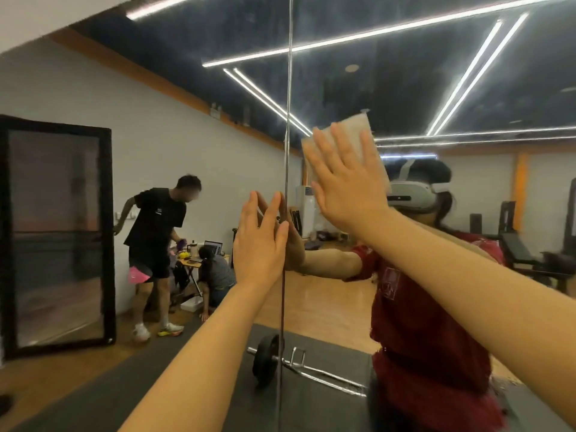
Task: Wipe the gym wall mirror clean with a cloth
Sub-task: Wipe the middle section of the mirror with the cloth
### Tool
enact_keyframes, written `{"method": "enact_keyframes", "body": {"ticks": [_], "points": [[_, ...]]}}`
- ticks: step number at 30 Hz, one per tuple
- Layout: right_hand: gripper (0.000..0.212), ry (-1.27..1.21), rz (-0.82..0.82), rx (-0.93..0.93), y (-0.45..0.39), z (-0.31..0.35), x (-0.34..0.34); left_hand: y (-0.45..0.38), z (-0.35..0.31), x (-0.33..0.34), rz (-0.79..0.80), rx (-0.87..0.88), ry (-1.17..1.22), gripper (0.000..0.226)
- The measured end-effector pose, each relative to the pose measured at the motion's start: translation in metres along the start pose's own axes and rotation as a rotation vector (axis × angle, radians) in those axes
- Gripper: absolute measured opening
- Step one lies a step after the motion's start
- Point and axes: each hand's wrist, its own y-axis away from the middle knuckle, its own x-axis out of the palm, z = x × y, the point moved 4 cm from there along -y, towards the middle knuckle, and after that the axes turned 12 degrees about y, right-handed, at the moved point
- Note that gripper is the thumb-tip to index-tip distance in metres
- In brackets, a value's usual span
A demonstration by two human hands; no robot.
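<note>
Pressing white cloth point(358, 135) flat against mirror point(436, 88) with right hand point(349, 182), fingers straight and spread, cloth high on right panel beside vertical seam point(288, 120). Left hand point(260, 241) flat, fingers straight, bracing on glass at seam, holding nothing. Risk: cloth not gripped, could slip from under palm; bare left palm likely leaves fresh smudges.
</note>
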Motion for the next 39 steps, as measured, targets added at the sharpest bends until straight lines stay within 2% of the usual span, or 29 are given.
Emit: {"method": "enact_keyframes", "body": {"ticks": [4,9,12,16,19,23,29,33,37,39], "points": [[0.064,-0.001,0.015,0.044,0.009,0.012,0.001,0.001,0.001,-0.002,0.035,0.010,0.007,0.057],[0.061,-0.033,0.014,-0.160,0.115,0.044,0.015,0.002,-0.002,-0.002,0.028,0.024,0.018,0.054],[0.060,-0.004,0.005,-0.202,0.116,0.036,0.018,0.000,0.000,-0.002,0.025,0.031,-0.005,0.053],[0.063,-0.003,0.012,-0.059,0.054,0.032,0.010,0.002,0.000,0.000,0.017,0.021,0.006,0.055],[0.065,-0.004,0.015,-0.015,0.041,0.037,0.008,0.001,0.003,0.000,0.020,0.031,0.008,0.055],[0.065,0.020,0.010,-0.019,0.078,0.016,0.012,0.003,0.002,0.002,0.002,0.029,-0.015,0.055],[0.065,0.027,-0.015,0.133,0.142,-0.054,0.013,0.004,0.000,0.009,-0.069,0.019,-0.074,0.055],[0.065,-0.007,0.006,0.251,0.123,-0.023,0.017,0.005,-0.001,0.012,-0.062,0.006,-0.052,0.053],[0.066,-0.033,0.036,0.137,0.108,0.030,0.014,0.006,-0.001,0.010,-0.023,0.006,-0.002,0.055],[0.067,-0.032,0.046,0.094,0.109,0.031,0.010,0.007,0.000,0.009,-0.017,0.001,0.012,0.055]]}}
